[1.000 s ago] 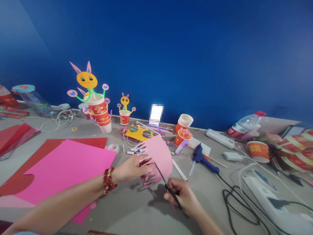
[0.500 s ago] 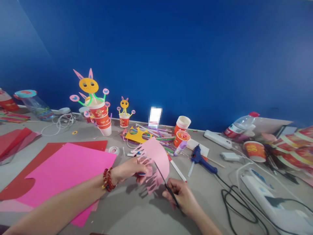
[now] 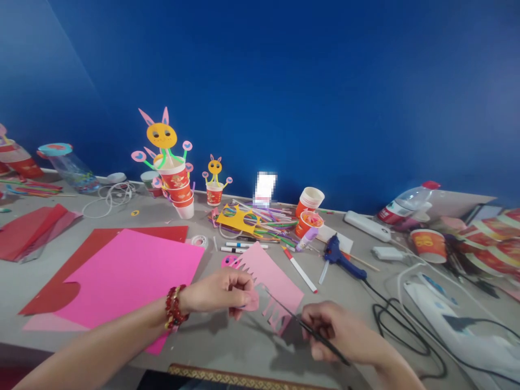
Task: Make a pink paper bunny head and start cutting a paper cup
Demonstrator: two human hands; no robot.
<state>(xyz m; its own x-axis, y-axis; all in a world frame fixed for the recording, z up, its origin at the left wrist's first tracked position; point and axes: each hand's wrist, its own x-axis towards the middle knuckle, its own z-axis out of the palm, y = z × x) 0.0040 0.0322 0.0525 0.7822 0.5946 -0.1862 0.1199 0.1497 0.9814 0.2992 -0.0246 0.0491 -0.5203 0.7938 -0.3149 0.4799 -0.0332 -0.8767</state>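
Note:
My left hand (image 3: 233, 292) pinches a small pink paper piece (image 3: 252, 301) between thumb and fingers. Beyond it, a light pink sheet (image 3: 272, 273) with a jagged, notched edge lies on the grey table (image 3: 203, 349). My right hand (image 3: 335, 330) is closed around dark-handled scissors (image 3: 311, 329), whose blades point left over the sheet's cut edge, toward the small piece. Whether the blades touch any paper is unclear. A bright pink sheet (image 3: 134, 276) rests on a red sheet (image 3: 97, 244) at the left.
Cup figures (image 3: 176, 179) stand at the back left. Yellow paper with holes (image 3: 239, 219) lies on coloured sticks. A red marker (image 3: 299, 270), a blue glue gun (image 3: 341, 257), a white power strip (image 3: 442, 325) and black cable are to the right.
The light pink sheet, raised in my left hand before, now lies on the table. My left hand has only a small piece. My right hand and the scissors moved right.

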